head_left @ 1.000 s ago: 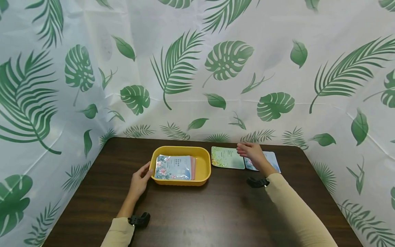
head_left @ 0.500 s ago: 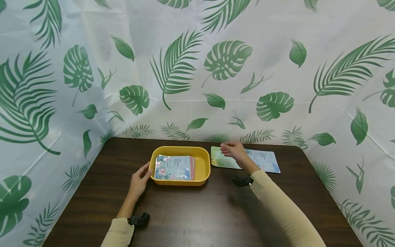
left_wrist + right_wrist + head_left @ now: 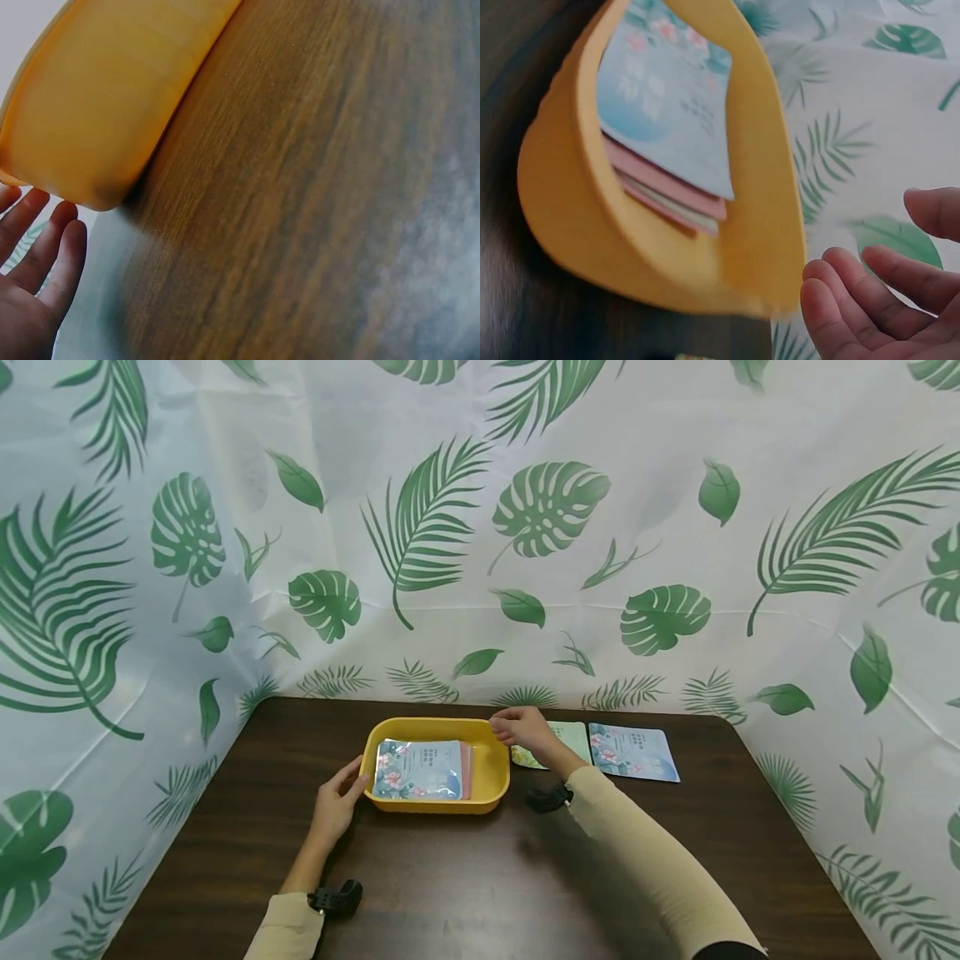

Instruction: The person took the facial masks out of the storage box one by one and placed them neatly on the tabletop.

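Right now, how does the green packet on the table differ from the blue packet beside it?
The green packet shows yellow near a corner; the blue packet shows pink flowers. In the head view, the right hand partly hides the green packet, not the blue packet. Both lie flat on the table.

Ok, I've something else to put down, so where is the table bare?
The widest bare patch of wood-grain table is in front of the yellow tub, between the sleeves. Another lies right of the blue floral sachet outside the tub. The back is crowded, with tub, right hand and green sachet bunched; the left hand touches the tub's left end.
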A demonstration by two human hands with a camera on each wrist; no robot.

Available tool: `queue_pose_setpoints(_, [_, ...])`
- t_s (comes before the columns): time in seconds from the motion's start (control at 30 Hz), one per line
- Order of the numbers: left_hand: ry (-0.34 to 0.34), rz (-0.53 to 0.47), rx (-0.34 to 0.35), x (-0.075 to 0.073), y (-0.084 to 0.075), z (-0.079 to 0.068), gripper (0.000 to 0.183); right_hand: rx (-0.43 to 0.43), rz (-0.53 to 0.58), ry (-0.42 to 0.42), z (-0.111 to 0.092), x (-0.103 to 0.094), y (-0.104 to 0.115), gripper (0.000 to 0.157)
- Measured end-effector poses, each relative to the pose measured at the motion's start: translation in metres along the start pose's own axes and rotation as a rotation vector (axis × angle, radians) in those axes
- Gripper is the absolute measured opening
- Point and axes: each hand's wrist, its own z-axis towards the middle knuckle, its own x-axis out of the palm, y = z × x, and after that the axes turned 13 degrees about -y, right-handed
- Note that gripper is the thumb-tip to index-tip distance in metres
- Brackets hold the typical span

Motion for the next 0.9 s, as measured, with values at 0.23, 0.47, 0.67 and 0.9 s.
queue_pose_setpoints(0.23, [0.004,-0.003,-0.008,0.001,0.002,-0.002,0.047,0.001,-0.051,0.028,0.000,0.027,-0.001,0.034])
queue_pose_setpoints(0.47, [0.011,-0.004,-0.015,0.000,0.003,-0.007,0.048,0.037,-0.065,0.055,0.000,0.050,-0.012,0.032])
queue_pose_setpoints(0.67, [0.005,-0.013,-0.016,0.000,0.003,-0.004,0.048,0.044,-0.087,0.066,-0.003,0.061,-0.013,0.028])
queue_pose_setpoints(0.9, [-0.001,-0.004,-0.011,-0.001,0.003,-0.001,0.047,0.053,-0.141,0.074,-0.008,0.068,-0.014,0.027])
